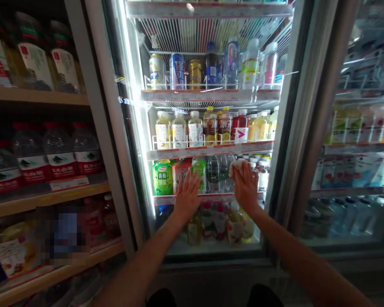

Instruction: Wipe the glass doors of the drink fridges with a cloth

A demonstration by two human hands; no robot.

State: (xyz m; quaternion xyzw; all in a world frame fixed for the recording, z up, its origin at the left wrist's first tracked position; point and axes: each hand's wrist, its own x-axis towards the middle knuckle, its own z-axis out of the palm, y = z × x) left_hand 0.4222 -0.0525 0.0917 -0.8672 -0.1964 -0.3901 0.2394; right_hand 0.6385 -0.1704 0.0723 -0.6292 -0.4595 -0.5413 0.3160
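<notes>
My left hand point(187, 198) lies with its fingers spread against the glass door point(179, 252) of a lit drinks fridge, in front of green and red drink bottles, and holds nothing. To its right, at about the same height, my right hand point(247, 190) presses a crumpled white cloth point(235, 167) to the glass. The cloth shows beyond the fingertips; the rest is under the hand. Behind the glass, a green-labelled bottle point(163, 178) stands left of my left hand, and a clear water bottle point(213, 172) stands between both hands.
Fridge shelves point(208, 152) hold rows of bottles and cans. A metal door frame point(316, 119) runs upright at the right, beside another fridge door with bottles behind it. Open wooden shelves point(51, 201) with water bottles point(60, 153) and juice bottles stand at the left.
</notes>
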